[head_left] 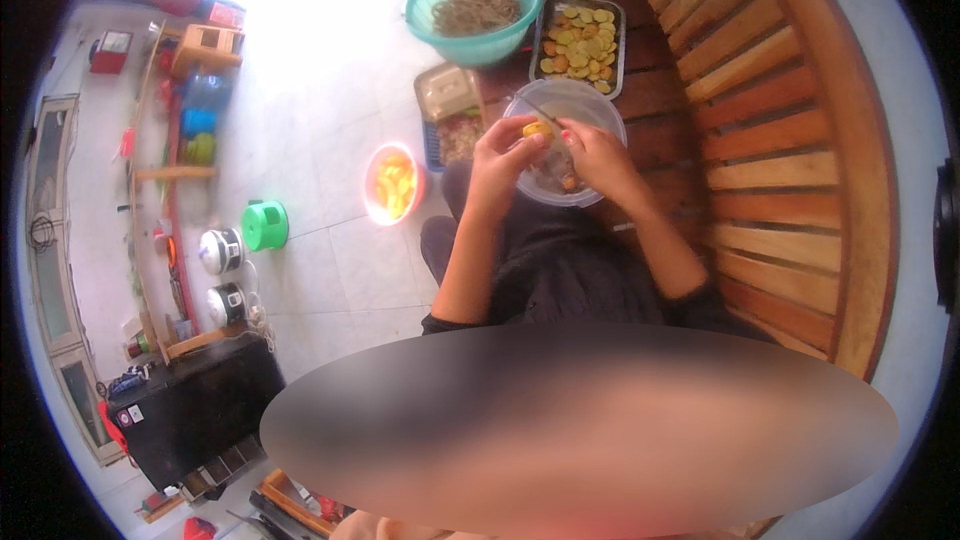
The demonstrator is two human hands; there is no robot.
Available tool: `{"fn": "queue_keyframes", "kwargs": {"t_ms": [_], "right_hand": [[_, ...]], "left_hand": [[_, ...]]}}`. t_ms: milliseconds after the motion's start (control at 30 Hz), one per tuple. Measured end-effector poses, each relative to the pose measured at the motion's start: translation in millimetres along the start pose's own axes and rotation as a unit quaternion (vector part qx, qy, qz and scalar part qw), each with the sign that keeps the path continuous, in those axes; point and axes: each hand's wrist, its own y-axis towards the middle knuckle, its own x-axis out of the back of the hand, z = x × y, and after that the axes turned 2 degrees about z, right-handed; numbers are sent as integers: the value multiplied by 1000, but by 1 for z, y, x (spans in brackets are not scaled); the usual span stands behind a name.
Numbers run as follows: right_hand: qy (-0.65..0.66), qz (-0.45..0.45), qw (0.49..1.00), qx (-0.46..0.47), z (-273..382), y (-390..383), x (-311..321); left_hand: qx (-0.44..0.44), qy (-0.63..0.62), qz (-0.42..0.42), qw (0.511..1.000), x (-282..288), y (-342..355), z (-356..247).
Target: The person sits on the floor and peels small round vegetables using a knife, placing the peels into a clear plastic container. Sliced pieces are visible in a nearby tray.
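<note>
My left hand is closed around a small yellow potato-like vegetable. My right hand grips a knife, its thin dark blade pointing up and left beside the vegetable; the handle is mostly hidden in the fingers. Both hands are above a translucent white bowl that has a few brownish bits inside. Just beyond that bowl lies a rectangular tray of yellow slices. Down to the left, a pale pink-rimmed bowl contains bright yellow pieces.
A teal basin of brownish strips sits at the far end of the slatted wooden bench. Beside my knee is a blue basket with a beige lid. The bench's backrest rises on the right. A green stool-like container stands left.
</note>
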Motion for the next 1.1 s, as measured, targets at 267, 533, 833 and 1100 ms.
{"fn": "queue_keyframes", "kwargs": {"t_ms": [267, 533, 833, 1100], "right_hand": [[129, -9, 988, -79, 9, -7, 12], [57, -2, 998, 4, 14, -2, 19], [-362, 186, 913, -29, 13, 9, 31], [-434, 281, 855, -40, -28, 62, -52]], "left_hand": [[39, -121, -28, 992, 6, 3, 3], [31, -131, -39, 990, 12, 4, 7], [23, -96, -64, 993, 15, 5, 9], [37, -81, -44, 995, 10, 4, 8]]}}
